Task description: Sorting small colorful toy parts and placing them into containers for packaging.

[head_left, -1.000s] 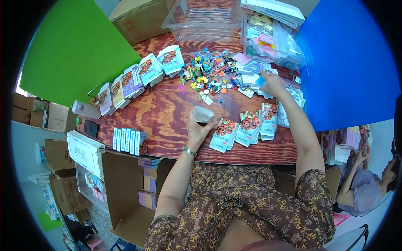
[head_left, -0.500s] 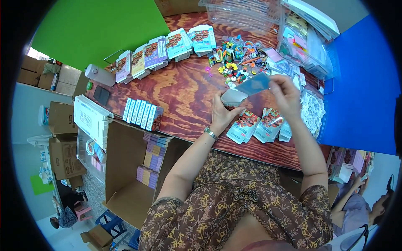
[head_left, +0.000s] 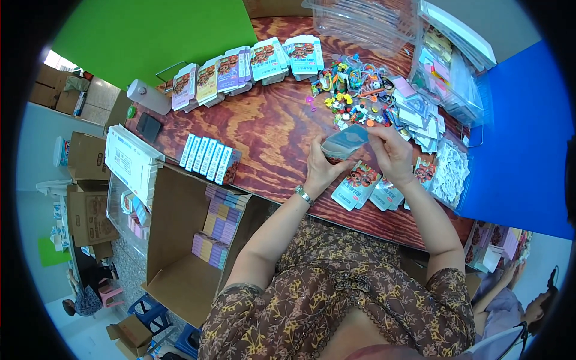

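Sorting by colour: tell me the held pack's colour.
Pack: pale blue-grey, clear plastic look; head view.

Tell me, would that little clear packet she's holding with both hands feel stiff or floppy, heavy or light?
Probably light: the clear packet sits in just the fingertips of the left hand and right hand. It keeps a curved, shell-like shape between them, so it is likely thin, fairly stiff plastic rather than floppy. Its glossy surface suggests it could be a bit slippery.

Your right hand (head_left: 393,153) left the card pile at 1 o'clock — now meets your left hand (head_left: 321,171) at centre, both on the blister pack (head_left: 343,143), w/ card added.
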`<action>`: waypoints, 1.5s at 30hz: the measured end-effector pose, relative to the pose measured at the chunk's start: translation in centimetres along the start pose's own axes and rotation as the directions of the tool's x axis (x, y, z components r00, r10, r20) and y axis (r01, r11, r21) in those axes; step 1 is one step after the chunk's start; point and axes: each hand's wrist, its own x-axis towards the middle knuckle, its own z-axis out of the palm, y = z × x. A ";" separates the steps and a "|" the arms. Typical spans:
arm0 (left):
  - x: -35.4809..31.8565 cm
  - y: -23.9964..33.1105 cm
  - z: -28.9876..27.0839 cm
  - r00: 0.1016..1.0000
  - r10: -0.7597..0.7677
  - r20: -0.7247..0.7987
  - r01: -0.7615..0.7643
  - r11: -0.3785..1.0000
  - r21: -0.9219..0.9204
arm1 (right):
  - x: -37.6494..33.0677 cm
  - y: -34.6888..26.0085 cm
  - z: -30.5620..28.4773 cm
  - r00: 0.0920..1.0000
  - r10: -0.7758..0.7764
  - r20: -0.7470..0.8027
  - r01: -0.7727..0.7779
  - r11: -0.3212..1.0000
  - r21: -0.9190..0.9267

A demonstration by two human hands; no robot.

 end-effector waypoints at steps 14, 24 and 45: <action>-0.7 -1.7 -0.6 0.994 0.107 0.006 -0.107 0.992 0.071 | 0.4 -0.2 1.9 0.932 -0.297 0.205 0.331 0.930 -0.158; -0.6 -0.7 -0.6 1.000 -0.001 -0.004 0.001 0.996 -0.085 | 6.8 13.2 1.0 0.978 0.035 0.204 0.052 0.913 -0.405; -0.8 -1.1 -0.8 0.844 0.537 -0.018 -0.513 0.815 0.271 | 11.4 11.3 -9.2 0.745 0.076 0.663 0.577 0.426 -0.697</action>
